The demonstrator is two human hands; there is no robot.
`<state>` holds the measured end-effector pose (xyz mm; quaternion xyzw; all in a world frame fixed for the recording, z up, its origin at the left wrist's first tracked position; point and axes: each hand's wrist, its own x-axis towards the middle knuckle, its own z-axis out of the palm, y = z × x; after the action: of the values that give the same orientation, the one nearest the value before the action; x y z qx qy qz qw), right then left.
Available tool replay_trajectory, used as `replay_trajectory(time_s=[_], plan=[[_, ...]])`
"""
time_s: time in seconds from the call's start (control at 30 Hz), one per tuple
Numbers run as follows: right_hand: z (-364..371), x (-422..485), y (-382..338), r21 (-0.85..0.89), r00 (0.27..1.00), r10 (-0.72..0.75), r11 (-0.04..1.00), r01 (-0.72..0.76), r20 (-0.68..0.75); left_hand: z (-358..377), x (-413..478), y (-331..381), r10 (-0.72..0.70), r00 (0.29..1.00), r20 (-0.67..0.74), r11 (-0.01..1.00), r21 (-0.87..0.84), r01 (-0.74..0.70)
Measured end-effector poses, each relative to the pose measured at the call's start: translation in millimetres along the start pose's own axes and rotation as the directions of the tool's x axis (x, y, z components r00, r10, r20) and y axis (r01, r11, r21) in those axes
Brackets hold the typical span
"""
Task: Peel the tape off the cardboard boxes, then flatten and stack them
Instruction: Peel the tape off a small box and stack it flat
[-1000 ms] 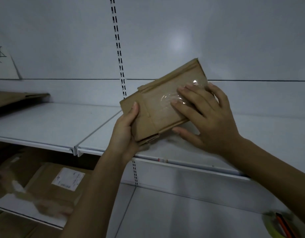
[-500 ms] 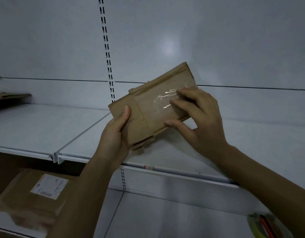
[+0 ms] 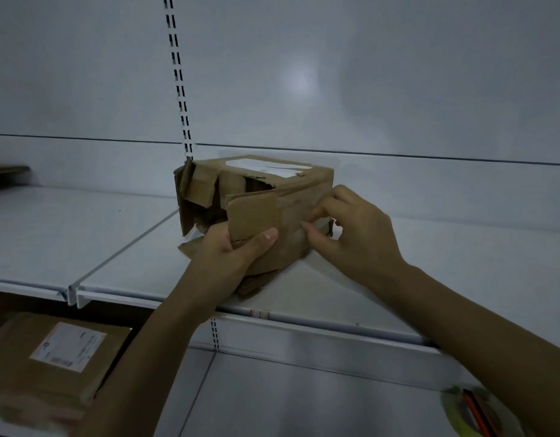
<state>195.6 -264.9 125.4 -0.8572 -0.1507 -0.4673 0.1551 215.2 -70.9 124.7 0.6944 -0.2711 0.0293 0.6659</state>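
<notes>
I see the cardboard box (image 3: 303, 197) standing on the shelf (image 3: 83, 241), left-end flaps torn open, white label (image 3: 266, 167) on top. The left hand (image 3: 234, 253) grips the near flap (image 3: 251, 216), thumb across its front. The right hand (image 3: 357, 231) pinches a pale tape strip (image 3: 321, 221) on the front face.

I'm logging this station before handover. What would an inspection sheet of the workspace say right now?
Surface: white shelf; the box stands on it.
Job's things: cardboard box, torn open at its left end, white label on top.
Clutter: labelled box on the lower shelf; flat cardboard far left; blurred yellowish roll lower right.
Hands: left hand grips the box's front flap; right hand pinches a pale strip, likely tape, on the near side.
Cables: nothing seen.
Surroundings: white back panel, slotted upright, dim light.
</notes>
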Motion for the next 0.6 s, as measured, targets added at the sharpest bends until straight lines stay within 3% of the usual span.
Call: replay_trajectory(time_s=[0.23, 0.33, 0.43, 0.5, 0.6], plan=[[2.1, -1.1, 2.0, 0.114, 0.993, 0.072, 0.990, -0.083, 0.096, 4.5, 6.7, 6.1, -0.027, 0.997, 0.077, 1.000, 0.013, 0.026], [0.9, 4.3, 7.0, 0.167, 0.990, 0.124, 0.977, -0.133, 0.061, 5.2, 5.5, 6.6, 0.019, 0.996, -0.089, 1.000, -0.021, -0.021], [-7.3, 10.6, 4.0, 0.362, 0.956, 0.285, 0.886, -0.290, 0.066, -0.3, -0.2, 9.1, -0.013, 0.952, -0.306, 0.978, -0.202, -0.051], [-12.6, 9.1, -0.5, 0.495, 0.947, 0.300, 0.810, -0.315, 0.112, -3.9, -3.0, 12.0, -0.071, 0.940, -0.335, 0.962, -0.271, -0.024], [-17.4, 5.8, -3.6, 0.523, 0.960, 0.260, 0.807, -0.275, 0.104, -6.8, -2.4, 12.3, -0.131, 0.934, -0.331, 0.946, -0.324, 0.018]])
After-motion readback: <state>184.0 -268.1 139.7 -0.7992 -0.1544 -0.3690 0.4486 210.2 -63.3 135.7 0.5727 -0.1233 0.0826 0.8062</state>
